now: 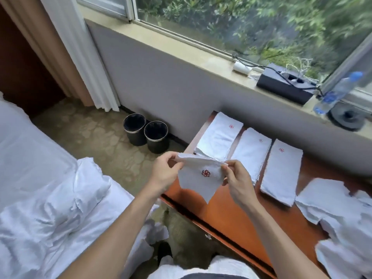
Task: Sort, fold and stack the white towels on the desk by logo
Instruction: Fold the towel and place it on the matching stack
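Now: left hand (164, 174) pinches the upper left corner of a small white terry towel (193, 184), thumb against curled fingers. Right hand (239, 184) pinches the upper right corner the same way. The towel hangs slack in the air between them, over the near left edge of the orange-brown wooden desk (221, 210). Its nap is rough, its edges frayed, its lower tip pointed. One red pinwheel logo (206, 173) faces the camera.

Near right, on the desk: loose heap of unfolded white towels (332, 208), crumpled; count cannot be told.

Further back on the desk: three folded white towel stacks, long flat rectangles, side by side in a row: left stack (219, 137), middle stack (250, 156), right stack (281, 172). Each bears one small red logo at its far end; the middle one is faint.

On the patterned carpet left of the desk: two round black bins (146, 134) with pale rims, touching.

Farthest, on the beige windowsill (181, 51): one black rectangular box (281, 89) and one clear plastic bottle (338, 93), blurred.
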Demonstrator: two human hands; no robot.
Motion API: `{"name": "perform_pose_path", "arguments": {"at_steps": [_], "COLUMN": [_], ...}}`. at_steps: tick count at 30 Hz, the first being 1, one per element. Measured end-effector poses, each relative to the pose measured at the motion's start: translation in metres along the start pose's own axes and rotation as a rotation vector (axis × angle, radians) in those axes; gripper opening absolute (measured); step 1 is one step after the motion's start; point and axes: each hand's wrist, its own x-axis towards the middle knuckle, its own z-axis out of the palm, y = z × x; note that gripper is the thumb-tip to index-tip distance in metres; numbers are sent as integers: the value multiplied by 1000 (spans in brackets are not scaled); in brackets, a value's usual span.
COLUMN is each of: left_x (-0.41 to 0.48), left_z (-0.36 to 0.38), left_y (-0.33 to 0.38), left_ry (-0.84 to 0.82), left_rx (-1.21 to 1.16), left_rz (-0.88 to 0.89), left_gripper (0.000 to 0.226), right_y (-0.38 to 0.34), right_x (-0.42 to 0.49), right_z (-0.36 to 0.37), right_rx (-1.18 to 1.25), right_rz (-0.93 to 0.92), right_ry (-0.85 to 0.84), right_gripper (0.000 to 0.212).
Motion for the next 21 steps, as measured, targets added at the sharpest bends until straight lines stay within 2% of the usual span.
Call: {"name": "perform_pose_path", "arguments": {"at_steps": [2,6,12,21], "left_x": [17,42,58,81], "left_z": [7,34,108,239], "left_y": [11,34,68,116], "left_ry": [-69,-230,-439,-649], "left_rx": [46,114,141,182], "left_rz": [63,153,203,281], "left_gripper": [2,14,15,10], "right_y": [-1,5,30,80], "right_x": [-3,-6,-13,11], "right_z": [-8,-37,-97,-202], "right_rx": [24,55,124,121], "right_rz": [24,76,109,150], "right_ry": [84,231,459,641], "right_gripper": [11,9,9,6]}}
